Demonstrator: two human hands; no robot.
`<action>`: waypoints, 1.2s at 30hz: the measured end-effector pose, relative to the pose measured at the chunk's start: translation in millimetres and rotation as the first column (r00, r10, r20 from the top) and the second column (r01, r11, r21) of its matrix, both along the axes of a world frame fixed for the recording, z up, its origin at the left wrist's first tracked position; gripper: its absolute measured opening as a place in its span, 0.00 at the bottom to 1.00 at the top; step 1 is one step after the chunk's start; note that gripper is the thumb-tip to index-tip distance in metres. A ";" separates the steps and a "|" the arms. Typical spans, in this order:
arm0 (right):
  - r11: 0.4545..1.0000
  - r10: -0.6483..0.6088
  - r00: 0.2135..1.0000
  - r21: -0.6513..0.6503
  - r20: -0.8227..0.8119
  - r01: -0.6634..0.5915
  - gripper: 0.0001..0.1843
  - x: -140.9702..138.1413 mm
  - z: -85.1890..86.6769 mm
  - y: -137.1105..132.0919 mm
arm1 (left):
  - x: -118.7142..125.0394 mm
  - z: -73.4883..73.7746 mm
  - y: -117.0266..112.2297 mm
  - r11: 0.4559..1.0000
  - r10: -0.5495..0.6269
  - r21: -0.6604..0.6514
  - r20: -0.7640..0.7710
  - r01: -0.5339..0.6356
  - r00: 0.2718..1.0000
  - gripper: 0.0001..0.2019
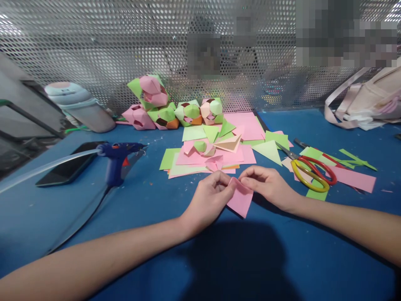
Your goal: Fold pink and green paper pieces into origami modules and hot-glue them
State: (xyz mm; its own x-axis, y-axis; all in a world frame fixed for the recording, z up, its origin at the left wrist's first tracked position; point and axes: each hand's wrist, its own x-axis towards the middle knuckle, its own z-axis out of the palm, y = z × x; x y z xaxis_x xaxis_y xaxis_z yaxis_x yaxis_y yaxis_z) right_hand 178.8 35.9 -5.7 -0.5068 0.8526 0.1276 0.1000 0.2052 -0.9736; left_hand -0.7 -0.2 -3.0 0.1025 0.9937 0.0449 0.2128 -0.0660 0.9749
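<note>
Both hands meet over the middle of the blue table [150, 196] on a small pink paper square [240, 200]. My left hand [209, 197] is curled with its fingertips pinched on the paper's upper left corner. My right hand [267, 184] pinches the same top edge from the right, fingers bent. The paper hangs tilted just above the table. A loose heap of pink and green paper sheets [213, 152] lies right behind the hands.
A blue glue gun [117, 159] stands at left beside a dark phone [70, 165]. Yellow and red scissors [308, 169] lie at right on paper scraps. Folded paper balls [171, 110] and a pale bottle [79, 106] rest against the perforated metal wall. A pink bag [366, 100] sits far right.
</note>
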 end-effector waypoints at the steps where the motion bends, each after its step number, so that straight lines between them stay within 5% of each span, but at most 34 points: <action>1: 1.000 0.019 1.000 -0.004 0.007 -0.019 0.10 0.0 0.6 -1.3 | -0.1 -0.4 0.2 1.000 -0.007 0.005 0.006 0.007 1.000 0.10; 13: 0.973 -0.059 0.984 0.232 0.169 0.019 0.09 -1.3 3.2 -7.9 | 2.1 -0.6 1.2 1.000 -0.025 -0.013 0.030 0.025 0.999 0.09; 23: 0.991 -0.017 0.989 0.130 0.145 -0.002 0.11 -1.8 -2.0 -8.3 | -0.3 0.1 0.5 0.999 0.006 -0.034 0.059 -0.004 0.998 0.10; 32: 0.944 -0.025 0.984 0.329 0.177 -0.036 0.14 -0.3 -0.4 -10.0 | -2.3 -1.7 2.0 0.999 0.021 -0.030 0.024 -0.021 0.999 0.10; 36: 0.910 -0.132 0.977 0.411 0.168 0.052 0.05 -1.1 -1.2 -11.2 | -1.6 -2.5 0.9 1.000 0.006 -0.022 0.013 -0.006 1.000 0.10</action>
State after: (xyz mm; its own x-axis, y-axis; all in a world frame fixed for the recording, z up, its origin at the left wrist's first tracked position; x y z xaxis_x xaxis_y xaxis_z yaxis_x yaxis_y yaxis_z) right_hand 177.8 24.7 -7.0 -0.4771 0.7928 0.3792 0.3101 0.5556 -0.7714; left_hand -2.3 0.8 -5.4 0.0960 0.9951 0.0241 0.2007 -0.0430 0.9787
